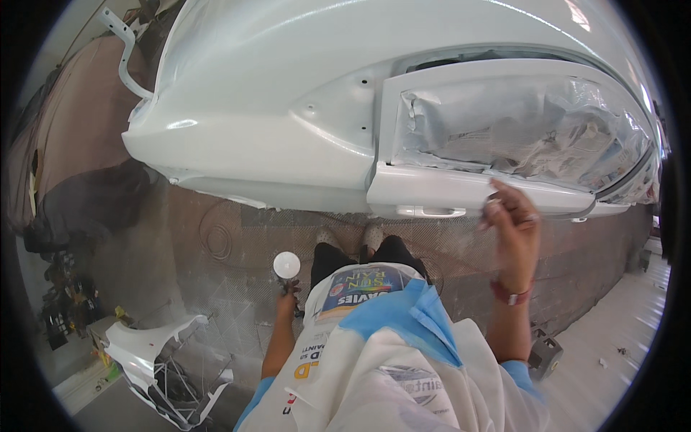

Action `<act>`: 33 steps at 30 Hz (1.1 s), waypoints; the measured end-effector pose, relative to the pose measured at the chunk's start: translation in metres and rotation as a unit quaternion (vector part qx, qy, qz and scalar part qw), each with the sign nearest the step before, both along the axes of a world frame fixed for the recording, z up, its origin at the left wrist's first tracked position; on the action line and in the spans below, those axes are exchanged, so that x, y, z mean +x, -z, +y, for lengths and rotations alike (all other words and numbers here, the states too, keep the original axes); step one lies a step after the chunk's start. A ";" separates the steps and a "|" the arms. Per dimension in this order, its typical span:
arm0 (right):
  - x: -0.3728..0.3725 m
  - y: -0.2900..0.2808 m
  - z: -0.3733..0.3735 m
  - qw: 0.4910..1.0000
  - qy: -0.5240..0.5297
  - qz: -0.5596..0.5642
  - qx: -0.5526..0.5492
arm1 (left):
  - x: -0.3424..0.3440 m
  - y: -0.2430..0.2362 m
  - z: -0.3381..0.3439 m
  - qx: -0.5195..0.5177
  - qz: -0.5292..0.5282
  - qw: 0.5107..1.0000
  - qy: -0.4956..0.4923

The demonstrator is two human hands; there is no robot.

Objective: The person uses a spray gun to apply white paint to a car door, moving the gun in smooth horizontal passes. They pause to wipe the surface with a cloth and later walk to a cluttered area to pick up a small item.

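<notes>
My left hand (288,294) hangs low beside my leg and is wrapped round a spray gun. The round white cup of the spray gun (286,265) faces up, while most of its body is hidden under the cup and fingers. My right hand (515,222) is raised in front of the white car door (475,189), above the level of its handle. Its fingers are bent and drawn together. A whitish bit shows at the fingertips, too small to name; I cannot tell whether they touch the door.
Crumpled masking paper (525,126) covers the car window. The white car body (273,144) stretches across the front. A hose (216,241) lies coiled on the grimy floor. At lower left, a white fender panel (140,349) rests on a wire stand (176,381). A covered vehicle stands far left.
</notes>
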State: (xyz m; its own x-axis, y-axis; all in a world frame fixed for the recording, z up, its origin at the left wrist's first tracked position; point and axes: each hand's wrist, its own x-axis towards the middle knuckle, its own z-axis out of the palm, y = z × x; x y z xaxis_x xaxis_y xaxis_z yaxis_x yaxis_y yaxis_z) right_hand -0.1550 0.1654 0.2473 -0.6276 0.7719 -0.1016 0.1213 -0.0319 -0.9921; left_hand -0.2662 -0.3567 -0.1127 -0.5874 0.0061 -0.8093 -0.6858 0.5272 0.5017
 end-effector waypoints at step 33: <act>-0.161 0.125 -0.302 0.886 -0.117 0.143 -0.425 | -0.035 0.003 -0.246 0.068 0.044 0.993 -0.090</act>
